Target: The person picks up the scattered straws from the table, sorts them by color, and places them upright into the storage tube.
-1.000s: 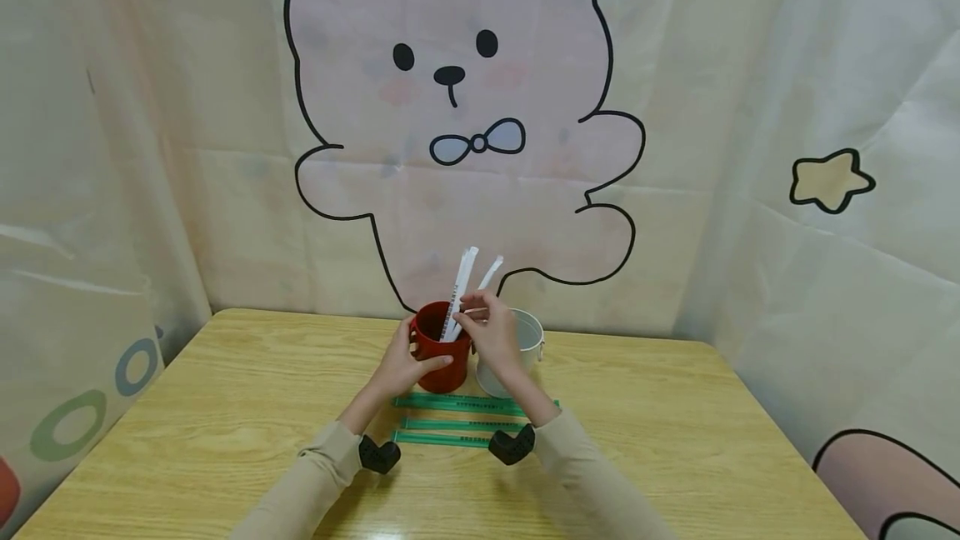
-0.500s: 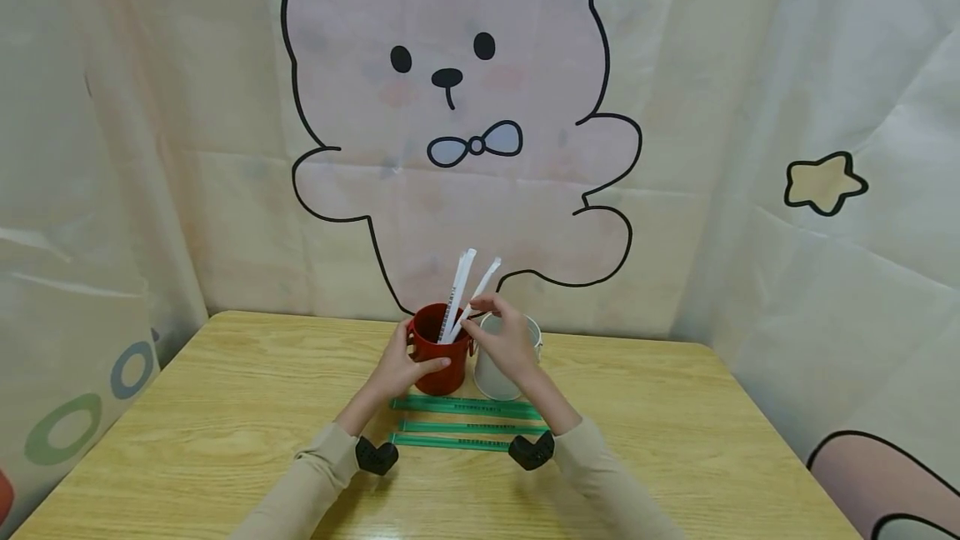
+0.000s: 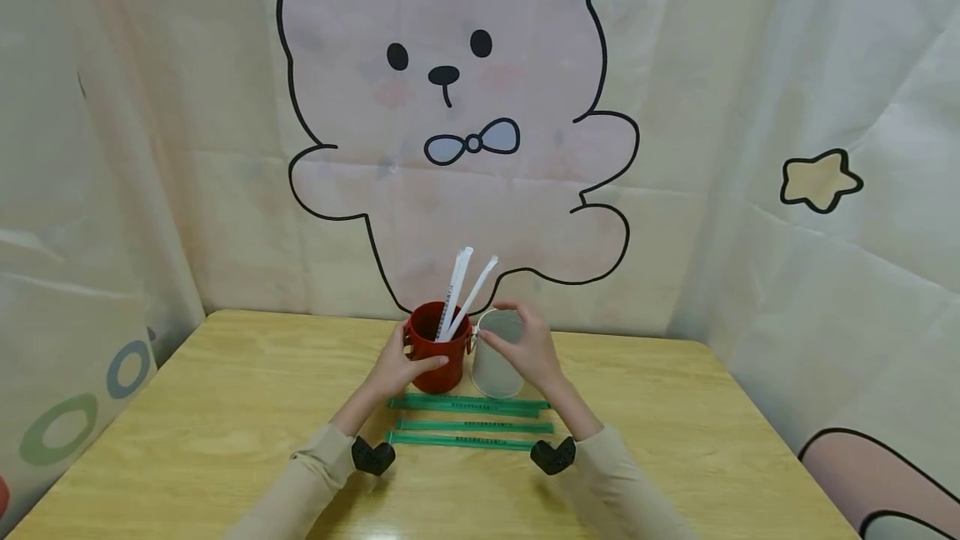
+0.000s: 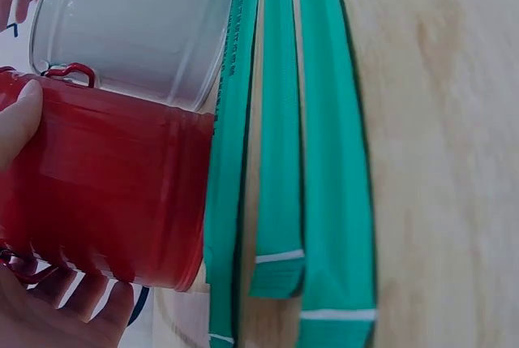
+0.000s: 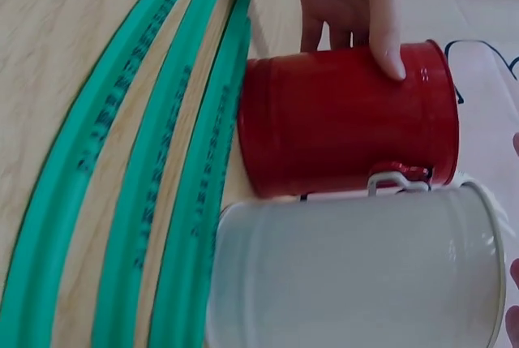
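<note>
My left hand (image 3: 396, 367) grips the small red metal bucket (image 3: 437, 365) by its side, thumb across the front and fingers round the far side. Several white paper-wrapped straws (image 3: 453, 298) stand in it, leaning to the right. Beside it, touching or nearly so, is a white metal bucket (image 3: 497, 365). My right hand (image 3: 531, 348) hovers at its rim with thumb and forefinger apart and nothing held between them. In the right wrist view only bits of the right fingertips (image 5: 513, 324) show at the right edge. Whether they touch the rim cannot be told.
Several green-wrapped straws (image 3: 472, 425) with dark print lie crosswise in rows on the wooden table (image 3: 637, 457), just in front of both buckets. A printed cloth backdrop (image 3: 225, 232) hangs right behind the table's far edge.
My right hand has let go of a white straw in the red bucket and moved right, over the white bucket. The left hand keeps its hold on the red bucket.
</note>
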Available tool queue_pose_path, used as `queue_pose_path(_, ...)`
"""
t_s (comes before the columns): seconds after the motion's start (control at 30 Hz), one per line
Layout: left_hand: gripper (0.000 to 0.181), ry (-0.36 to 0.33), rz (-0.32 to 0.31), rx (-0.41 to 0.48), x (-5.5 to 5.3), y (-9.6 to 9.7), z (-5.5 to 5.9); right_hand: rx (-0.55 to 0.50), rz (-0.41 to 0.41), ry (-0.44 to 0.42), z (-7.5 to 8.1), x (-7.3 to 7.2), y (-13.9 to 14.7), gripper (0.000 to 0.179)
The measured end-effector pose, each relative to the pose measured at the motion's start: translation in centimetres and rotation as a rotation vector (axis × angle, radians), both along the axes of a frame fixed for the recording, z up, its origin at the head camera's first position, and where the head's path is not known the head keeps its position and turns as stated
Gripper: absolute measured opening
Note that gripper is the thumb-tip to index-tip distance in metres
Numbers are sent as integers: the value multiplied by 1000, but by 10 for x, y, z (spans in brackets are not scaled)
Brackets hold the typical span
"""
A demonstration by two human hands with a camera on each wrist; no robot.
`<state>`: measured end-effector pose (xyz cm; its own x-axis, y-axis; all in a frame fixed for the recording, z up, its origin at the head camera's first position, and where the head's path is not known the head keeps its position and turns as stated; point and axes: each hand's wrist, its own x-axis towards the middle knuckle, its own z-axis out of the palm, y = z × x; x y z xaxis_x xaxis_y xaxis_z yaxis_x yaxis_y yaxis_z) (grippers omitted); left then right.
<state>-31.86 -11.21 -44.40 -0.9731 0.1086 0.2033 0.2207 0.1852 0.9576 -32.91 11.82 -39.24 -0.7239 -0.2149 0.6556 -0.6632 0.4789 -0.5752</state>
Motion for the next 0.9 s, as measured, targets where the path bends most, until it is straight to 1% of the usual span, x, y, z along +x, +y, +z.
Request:
queue_pose_path(0.07, 82, -4, -1, 1, -1, -1, 1, -1, -4, 6, -1, -1, 3, 49)
queue_pose_path(0.2, 81, 3, 9, -18, -2, -2, 2, -6, -29, -29, -3, -4, 10, 52)
queue_pose_path(0.33, 80, 12, 19, -38, 2, -1, 3, -9, -57, -54, -8, -5, 18, 55)
queue_pose_path(0.5, 78, 18, 34, -45, 9, -1, 4, -15, -55, -76, -16, -8, 28, 64)
queue_pose_path(0.6, 79, 19, 35, -67, 14, -2, 4, -23, -64, -131, -21, -8, 34, 70)
queue_pose_path(0.77, 78, -5, 30, -127, 23, -4, 3, -41, -62, -236, -27, -7, 42, 81)
queue_pose_path(0.9, 79, -21, 26, -156, 31, -4, 5, -29, -35, -276, -29, -8, 46, 87)
